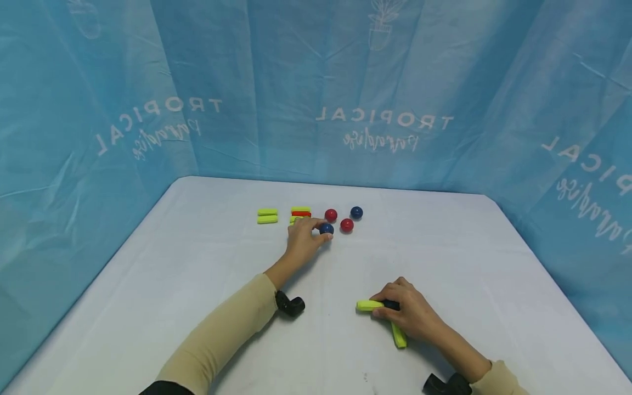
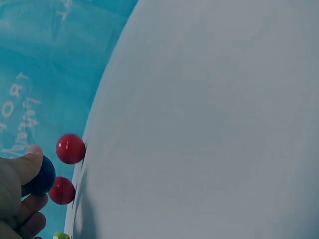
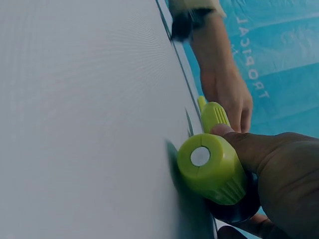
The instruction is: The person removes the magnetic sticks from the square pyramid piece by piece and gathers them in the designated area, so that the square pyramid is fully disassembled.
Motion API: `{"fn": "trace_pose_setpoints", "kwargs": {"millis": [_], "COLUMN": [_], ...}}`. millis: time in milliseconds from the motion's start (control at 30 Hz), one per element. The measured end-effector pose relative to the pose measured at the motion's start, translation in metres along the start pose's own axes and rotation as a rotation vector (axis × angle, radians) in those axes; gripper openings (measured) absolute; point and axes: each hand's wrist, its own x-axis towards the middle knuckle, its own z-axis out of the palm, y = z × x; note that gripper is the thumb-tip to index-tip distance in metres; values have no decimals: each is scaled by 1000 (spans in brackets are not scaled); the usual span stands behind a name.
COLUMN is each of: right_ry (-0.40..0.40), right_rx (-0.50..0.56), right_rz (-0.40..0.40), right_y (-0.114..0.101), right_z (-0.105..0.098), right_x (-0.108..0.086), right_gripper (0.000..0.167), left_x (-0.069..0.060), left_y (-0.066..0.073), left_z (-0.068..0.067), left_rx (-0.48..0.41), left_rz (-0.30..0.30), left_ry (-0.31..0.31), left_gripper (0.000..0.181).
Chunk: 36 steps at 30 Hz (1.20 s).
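My left hand (image 1: 302,241) pinches a blue ball (image 1: 326,230) between thumb and fingers; in the left wrist view, the ball (image 2: 42,177) is partly covered by the thumb. Two red balls (image 1: 346,225) lie just beyond it, with another blue ball (image 1: 356,213) behind them. Nearer the front, my right hand (image 1: 412,310) grips yellow-green rods and a dark blue piece (image 1: 391,304). One rod (image 1: 369,305) points left and a second rod (image 1: 399,336) sticks out below the palm. A round white end shows on the near rod (image 3: 212,167) in the right wrist view. My fingers hide how these parts meet.
Left of the balls lie two yellow-green rods (image 1: 267,219) and a small group with a red rod (image 1: 301,214), partly behind my left hand. A white cloth covers the table (image 1: 222,236). Blue printed curtains (image 1: 296,82) hang round its back and sides.
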Motion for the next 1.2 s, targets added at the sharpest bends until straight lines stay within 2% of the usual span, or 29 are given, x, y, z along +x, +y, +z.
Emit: {"fn": "trace_pose_setpoints", "kwargs": {"millis": [200,433,767,1000,1200], "right_ry": [5,-13,-21,-1,5], "right_rx": [3,-21,-67,-90,-101], "right_rz": [-10,-35,-32,30,51], "right_y": [-3,-13,-16,-17,-14], "right_z": [1,5,6,-5,-9], "right_x": [2,6,4,-1,-7], "right_gripper": [21,23,29,37,39], "left_x": [22,33,34,34,33], "left_y": [1,-2,-2,-2,-2], "left_z": [11,18,23,22,21], "left_rx": [152,214,221,222,221], "left_rz": [-25,-32,-42,-34,-37], "left_ry": [7,21,5,4,2], "left_gripper": [44,44,44,44,45]}}
